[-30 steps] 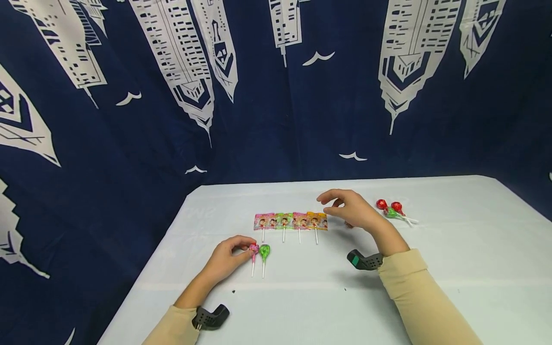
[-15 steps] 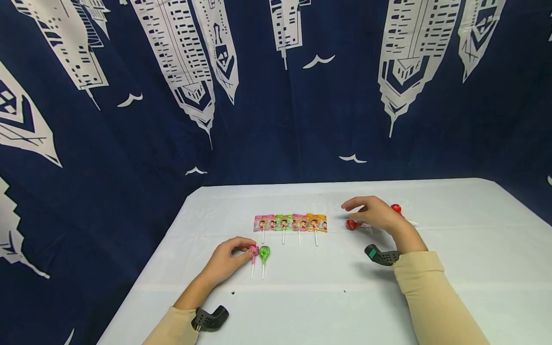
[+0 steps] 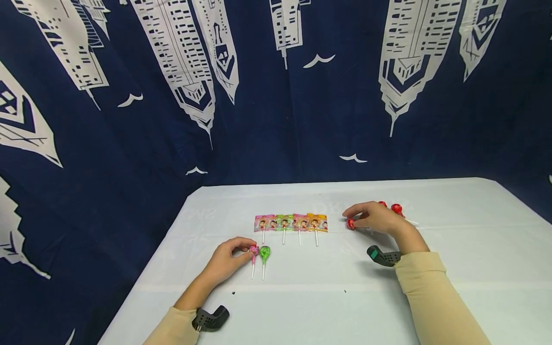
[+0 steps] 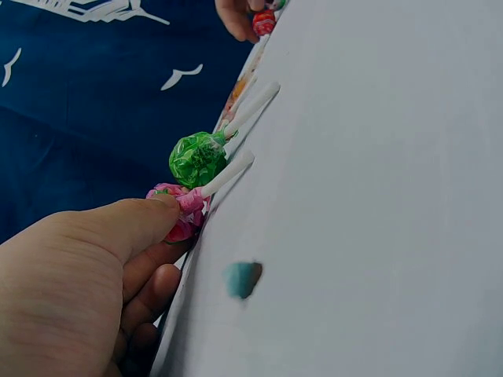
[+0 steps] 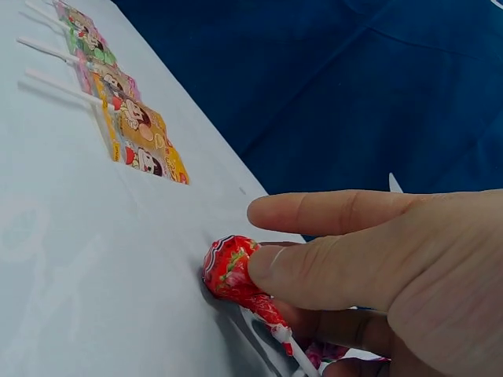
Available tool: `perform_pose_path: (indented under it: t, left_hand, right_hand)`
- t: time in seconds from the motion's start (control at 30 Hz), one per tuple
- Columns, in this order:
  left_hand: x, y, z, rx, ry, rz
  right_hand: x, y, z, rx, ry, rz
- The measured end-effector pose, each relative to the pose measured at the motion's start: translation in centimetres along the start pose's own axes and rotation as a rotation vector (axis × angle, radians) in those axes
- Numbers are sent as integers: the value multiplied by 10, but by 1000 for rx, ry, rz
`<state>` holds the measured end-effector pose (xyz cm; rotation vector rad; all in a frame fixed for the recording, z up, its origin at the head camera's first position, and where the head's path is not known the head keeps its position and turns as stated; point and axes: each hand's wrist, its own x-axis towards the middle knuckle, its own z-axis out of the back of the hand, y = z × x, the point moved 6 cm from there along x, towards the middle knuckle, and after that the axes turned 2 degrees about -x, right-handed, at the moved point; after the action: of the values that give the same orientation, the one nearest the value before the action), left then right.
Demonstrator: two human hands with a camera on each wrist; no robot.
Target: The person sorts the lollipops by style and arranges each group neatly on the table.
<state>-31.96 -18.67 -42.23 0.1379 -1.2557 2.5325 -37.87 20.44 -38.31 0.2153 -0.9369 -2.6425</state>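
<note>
My left hand (image 3: 230,258) pinches a pink-wrapped lollipop (image 4: 185,224) by its round head, thumb on top. Right beside it lies a green lollipop (image 3: 265,252), its white stick pointing toward me. On the right side, my right hand (image 3: 374,216) has its thumb against the head of a red lollipop (image 5: 229,269), with lower fingers curled behind it and the index finger reaching out above. The stick (image 5: 301,355) of that red lollipop runs back under the palm. Beyond that hand lies another red lollipop (image 3: 396,208), with a further red head (image 3: 382,203) partly hidden by the hand.
Flat-packed lollipops stand in a row at mid-table: a pink packet (image 3: 264,222), a green packet (image 3: 283,221), another pink one (image 3: 299,221) and an orange packet (image 3: 316,222). A blue printed curtain (image 3: 276,120) hangs behind the white table (image 3: 302,306).
My right hand has moved right, from beside the orange packet to the red lollipop, then lowered until its thumb meets the head. My left hand stays on the pink lollipop.
</note>
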Motion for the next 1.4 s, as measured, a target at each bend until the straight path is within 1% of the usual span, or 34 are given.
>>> perform_pose_path:
  t: [0.27,0.57,0.9,1.13,1.3,1.4]
  left_hand:
    - [1,-1,-1,0,1,-13]
    - [1,-1,-1,4,-4,-19]
    - [0,-1,-2,4,0,-23]
    - [0,-1,-2,3,3,-21]
    - [0,-1,-2,6,1,-19]
    - [0,-1,-1,13,-5,-14]
  right_hand:
    - [1,-3,-3,-58,10,-17]
    - [-1,0,-5,-65,15,-13]
    - [-1,2,-5,-57,5,14]
    - [0,10,-1,-56,-22,29]
    - [0,16,2,-33,-33,45]
    - [0,18,2,-2,-31,47]
